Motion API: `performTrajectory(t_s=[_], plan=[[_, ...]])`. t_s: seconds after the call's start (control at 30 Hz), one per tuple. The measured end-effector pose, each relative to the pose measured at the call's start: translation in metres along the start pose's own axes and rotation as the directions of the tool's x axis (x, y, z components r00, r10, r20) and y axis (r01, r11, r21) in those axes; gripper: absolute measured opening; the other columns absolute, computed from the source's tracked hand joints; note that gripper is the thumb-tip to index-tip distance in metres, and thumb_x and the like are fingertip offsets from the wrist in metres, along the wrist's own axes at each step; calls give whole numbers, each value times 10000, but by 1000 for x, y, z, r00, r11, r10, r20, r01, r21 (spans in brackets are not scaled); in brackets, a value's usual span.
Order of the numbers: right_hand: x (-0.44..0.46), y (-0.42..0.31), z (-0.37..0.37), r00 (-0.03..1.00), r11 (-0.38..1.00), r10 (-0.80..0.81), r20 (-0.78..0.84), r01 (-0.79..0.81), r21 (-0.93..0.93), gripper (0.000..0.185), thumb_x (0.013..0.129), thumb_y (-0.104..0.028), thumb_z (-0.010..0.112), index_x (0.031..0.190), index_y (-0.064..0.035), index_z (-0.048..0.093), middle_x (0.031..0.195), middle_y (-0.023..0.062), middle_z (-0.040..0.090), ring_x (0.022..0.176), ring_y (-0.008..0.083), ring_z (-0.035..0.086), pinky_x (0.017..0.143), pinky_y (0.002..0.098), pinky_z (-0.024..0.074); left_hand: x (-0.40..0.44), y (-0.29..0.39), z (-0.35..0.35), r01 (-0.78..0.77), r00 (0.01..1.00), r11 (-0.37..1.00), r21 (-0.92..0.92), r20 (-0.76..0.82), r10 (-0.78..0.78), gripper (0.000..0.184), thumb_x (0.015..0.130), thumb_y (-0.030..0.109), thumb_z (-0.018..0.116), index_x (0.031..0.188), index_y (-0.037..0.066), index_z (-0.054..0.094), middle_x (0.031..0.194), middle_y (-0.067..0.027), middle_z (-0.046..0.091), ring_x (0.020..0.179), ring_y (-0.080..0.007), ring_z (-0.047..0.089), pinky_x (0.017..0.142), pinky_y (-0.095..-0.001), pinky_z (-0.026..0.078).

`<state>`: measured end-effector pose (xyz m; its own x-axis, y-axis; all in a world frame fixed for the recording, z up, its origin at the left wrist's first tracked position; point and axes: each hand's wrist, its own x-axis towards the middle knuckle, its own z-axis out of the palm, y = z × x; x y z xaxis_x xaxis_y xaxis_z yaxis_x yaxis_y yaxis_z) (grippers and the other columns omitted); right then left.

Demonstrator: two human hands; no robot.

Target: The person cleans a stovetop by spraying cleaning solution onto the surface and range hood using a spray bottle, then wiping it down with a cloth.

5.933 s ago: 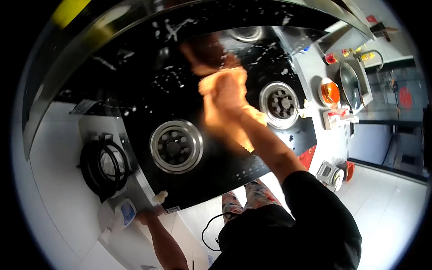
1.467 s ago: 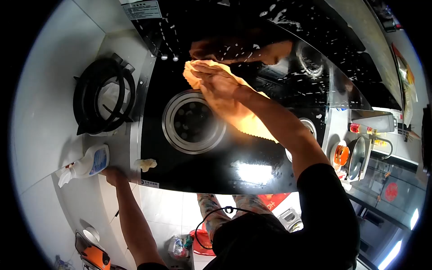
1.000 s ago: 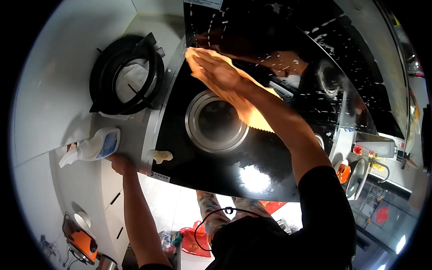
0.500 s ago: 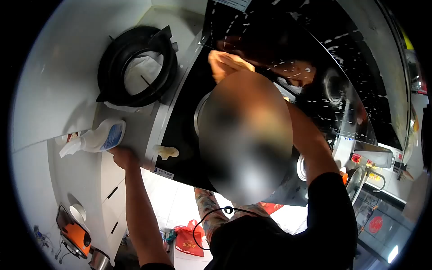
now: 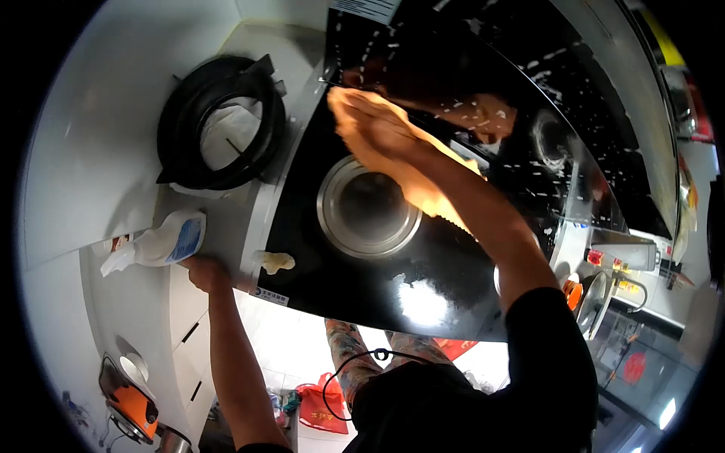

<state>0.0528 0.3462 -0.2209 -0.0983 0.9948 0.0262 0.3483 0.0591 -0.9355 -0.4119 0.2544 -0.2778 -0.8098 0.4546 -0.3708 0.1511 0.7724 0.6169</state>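
Observation:
My right hand (image 5: 385,134) lies over an orange-yellow cloth (image 5: 434,198), pressing it against the black glass cooktop (image 5: 332,291) near its back edge. Just below the cloth is a round metal burner ring (image 5: 332,226). My left hand (image 5: 205,273) rests at the counter's front edge, close beneath a white spray bottle (image 5: 162,240) with a blue label. That hand's fingers are mostly hidden, and I cannot tell whether they touch the bottle. A small pale, crumpled lump (image 5: 276,262) sits on the cooktop's left side.
A black pan support (image 5: 172,128) stands on the left counter, with a whitish cloth or paper (image 5: 230,132) showing inside its ring. White streaks and spots mark the black upright panel (image 5: 559,98) behind. Red bags (image 5: 321,408) are on the floor.
A blurred oval that covered the middle of the cooktop is gone, showing the burner ring and more cloth. My right hand has shifted slightly left; the left hand stays by the bottle.

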Motion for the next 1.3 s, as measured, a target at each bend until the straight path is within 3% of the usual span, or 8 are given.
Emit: performTrajectory(t_s=[0.53, 0.6, 0.73, 0.93, 1.1, 1.17, 1.23, 1.3], plan=[[-222, 83, -125, 979, 652, -126, -161, -41, -757, 479, 1019, -58, 535, 1496, -36, 502, 1516, 114, 525, 1393, 289, 505, 1161, 376, 405, 12, -8, 2, 22, 999, 999, -42, 49, -20, 816, 1016, 604, 344, 1299, -121, 589, 1293, -342, 624, 1178, -501, 617, 1020, -535, 497], [-157, 88, -101, 998, 974, -62, -23, 65, 217, 345, 1042, -94, 530, 1375, -19, 583, 1337, 84, 631, 1213, 222, 603, 1035, 317, 476, 29, -19, 8, 13, 1000, 1000, 17, 28, -13, 798, 1019, 589, 351, 1297, -120, 590, 1285, -347, 626, 1176, -507, 614, 1020, -537, 497], [-46, -8, -33, 923, 257, 304, 234, -316, 913, 242, 1014, -254, 557, 1121, -54, 641, 904, 35, 686, 722, 99, 629, 600, 230, 500, 42, -27, 9, -120, 993, 982, 145, 7, 121, 822, 985, 616, 436, 1320, -118, 593, 1299, -321, 629, 1139, -459, 642, 966, -510, 532], [-32, -13, -18, 996, 986, 29, -80, -16, 168, 191, 992, -180, 657, 1158, -91, 686, 1187, 9, 662, 1115, 119, 625, 987, 243, 498, 102, -52, 17, -24, 999, 998, 56, -31, 26, 870, 962, 664, 483, 1322, -119, 598, 1297, -283, 636, 1102, -420, 656, 949, -505, 542], [-136, 46, -89, 964, 684, -264, -30, 165, -711, 664, 887, 4, 598, 1533, -107, 488, 1595, 115, 453, 1446, 307, 450, 1163, 390, 406, 60, -37, 10, -59, 997, 995, -86, 36, 62, 870, 969, 657, 475, 1333, -126, 586, 1303, -265, 640, 1120, -413, 644, 974, -513, 523], [-188, 57, -107, 975, 754, -74, -208, -82, -652, 597, 954, 2, 555, 1539, -81, 464, 1610, 103, 436, 1449, 258, 457, 1169, 363, 409, 44, -30, 4, -221, 969, 975, -18, 110, 221, 829, 977, 628, 489, 1363, -102, 569, 1328, -281, 626, 1168, -427, 626, 1003, -517, 506], [-234, 90, -113, 818, 565, 304, -489, 259, 783, 583, 992, 34, 518, 1553, -20, 369, 1520, 132, 514, 1395, 209, 514, 1068, 318, 481, 30, -18, 5, -128, 988, 988, -82, 72, 134, 805, 979, 612, 496, 1376, -84, 564, 1333, -285, 620, 1175, -427, 620, 1008, -514, 502], [-275, 102, -131, 723, 954, -6, -691, -203, -221, 460, 1028, -163, 509, 1453, 8, 468, 1389, 211, 584, 1222, 354, 595, 1101, 424, 453, 73, -37, 10, -141, 990, 977, 159, 27, 138, 758, 975, 586, 508, 1399, -40, 567, 1339, -291, 614, 1191, -431, 612, 1026, -513, 490]])
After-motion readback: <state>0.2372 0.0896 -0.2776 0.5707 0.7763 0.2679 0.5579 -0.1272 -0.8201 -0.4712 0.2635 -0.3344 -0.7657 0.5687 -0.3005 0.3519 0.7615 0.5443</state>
